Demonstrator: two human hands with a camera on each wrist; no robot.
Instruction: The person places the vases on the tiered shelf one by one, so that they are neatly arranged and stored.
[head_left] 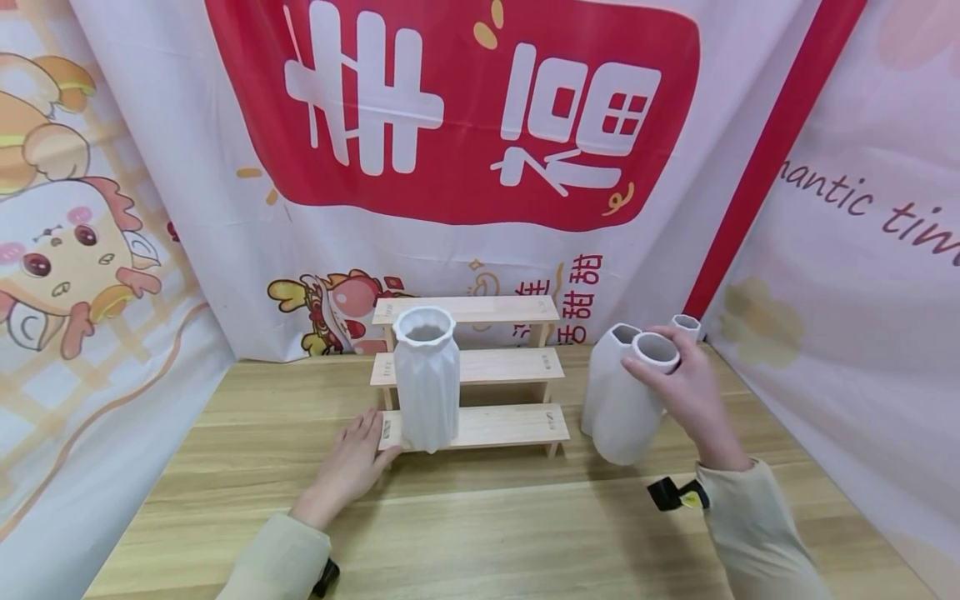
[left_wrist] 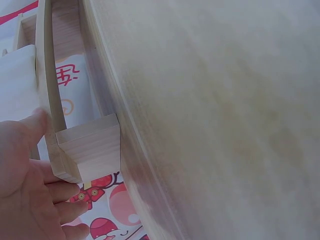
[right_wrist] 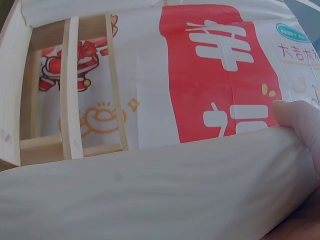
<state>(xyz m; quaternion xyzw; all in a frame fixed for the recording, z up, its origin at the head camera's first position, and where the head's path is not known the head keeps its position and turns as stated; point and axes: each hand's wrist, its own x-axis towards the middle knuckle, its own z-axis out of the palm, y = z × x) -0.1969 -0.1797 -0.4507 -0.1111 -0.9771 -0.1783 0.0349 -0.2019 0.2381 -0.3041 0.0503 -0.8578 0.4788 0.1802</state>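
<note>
A white faceted vase [head_left: 427,383] stands upright on the lowest step of a three-step wooden stand [head_left: 510,425]. At the left end of that step is my left hand [head_left: 352,458]. In the left wrist view its thumb touches one side of the step's corner, with the fingers around the other side. On the right, my right hand [head_left: 686,392] grips a smooth white vase [head_left: 626,425] by its top, thumb at the rim. That vase leans slightly and overlaps another white vase [head_left: 600,383] behind it. The held vase's side [right_wrist: 150,190] fills the lower right wrist view.
A further white vase's rim [head_left: 686,323] shows behind my right hand. All this stands on a wood-grain table [head_left: 480,533]. Printed cloth [head_left: 480,192] hangs close behind the stand, with more cloth at the left and right sides.
</note>
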